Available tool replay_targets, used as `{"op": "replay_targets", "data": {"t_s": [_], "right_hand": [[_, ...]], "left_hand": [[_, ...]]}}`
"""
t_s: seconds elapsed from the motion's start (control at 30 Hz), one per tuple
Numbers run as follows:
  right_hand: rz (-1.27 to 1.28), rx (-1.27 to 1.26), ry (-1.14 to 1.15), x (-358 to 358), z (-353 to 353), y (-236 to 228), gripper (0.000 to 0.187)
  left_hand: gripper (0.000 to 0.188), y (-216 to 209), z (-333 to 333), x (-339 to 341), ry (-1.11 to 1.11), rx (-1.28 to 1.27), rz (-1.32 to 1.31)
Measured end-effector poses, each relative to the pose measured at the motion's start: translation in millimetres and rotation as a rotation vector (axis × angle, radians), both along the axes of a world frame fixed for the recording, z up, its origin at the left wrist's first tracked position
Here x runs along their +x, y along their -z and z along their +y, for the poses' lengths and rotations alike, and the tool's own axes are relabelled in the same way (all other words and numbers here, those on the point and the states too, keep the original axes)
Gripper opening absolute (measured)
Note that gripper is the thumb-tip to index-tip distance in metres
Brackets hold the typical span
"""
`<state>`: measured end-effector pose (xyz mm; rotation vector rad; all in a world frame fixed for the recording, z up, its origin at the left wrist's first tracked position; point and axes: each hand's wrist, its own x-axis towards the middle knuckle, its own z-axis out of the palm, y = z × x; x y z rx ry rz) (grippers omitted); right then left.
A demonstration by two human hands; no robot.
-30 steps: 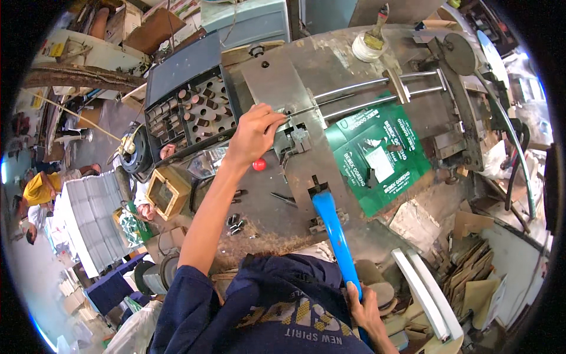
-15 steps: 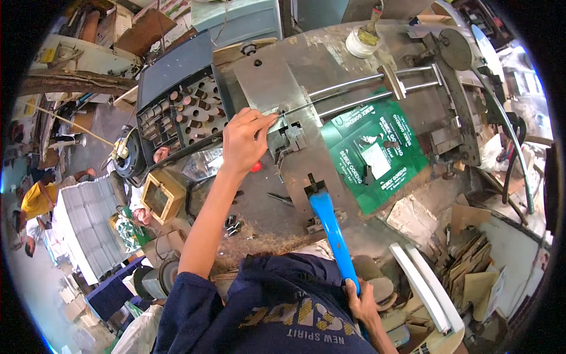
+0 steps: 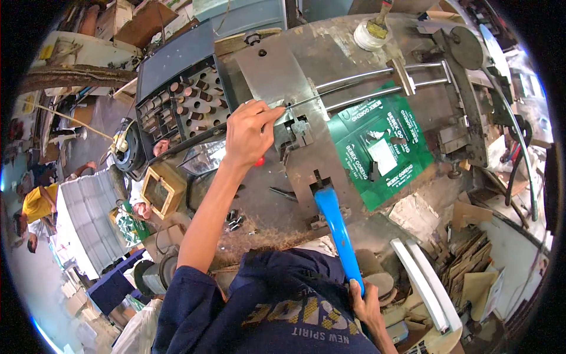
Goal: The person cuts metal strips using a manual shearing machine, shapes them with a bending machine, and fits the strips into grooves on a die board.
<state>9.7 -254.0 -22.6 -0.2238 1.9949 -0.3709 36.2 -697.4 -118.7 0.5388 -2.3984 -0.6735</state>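
My left hand (image 3: 250,131) is closed in a pinch on the near end of a thin metal rod (image 3: 303,101), beside a notched metal block (image 3: 302,133) on a steel plate (image 3: 274,71). From my fingertips the rod runs to the far right, alongside two polished guide bars (image 3: 362,97) with a sliding crosspiece (image 3: 403,76). Low at the right, my right hand (image 3: 367,304) is wrapped round the lower end of a blue lever handle (image 3: 338,230). The lever's upper end meets a dark slotted fitting (image 3: 320,181) on the plate.
Left of the plate stands an open dark case (image 3: 221,134) of cylindrical metal pieces. A green printed sheet (image 3: 359,168) lies under the guide bars. A white pot with a brush (image 3: 370,36) stands at the back. A wooden box (image 3: 162,190) sits at the left; cardboard scraps (image 3: 471,248) are piled right.
The view has shifted a little, so the bench sits slightly further right. My left hand keeps its pinch beside the block, and my right hand keeps hold of the blue lever.
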Motion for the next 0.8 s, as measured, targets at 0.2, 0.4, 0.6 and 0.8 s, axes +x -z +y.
{"op": "replay_targets", "data": {"t_s": [0.2,0.4,0.6,0.8], "right_hand": [[0.027,-0.012,-0.023,4,9,7,0.05],[0.073,-0.1,-0.036,6,17,18,0.05],[0.074,-0.111,-0.001,2,5,12,0.054],[-0.002,0.009,-0.024,4,12,7,0.053]], "left_hand": [[0.023,-1,0,5,-0.001,0.002,-0.003],[0.016,1,8,-1,-0.063,0.096,0.027],[0.011,-10,9,0,-0.118,-0.052,-0.115],[0.011,-8,6,2,-0.068,-0.024,-0.08]]}}
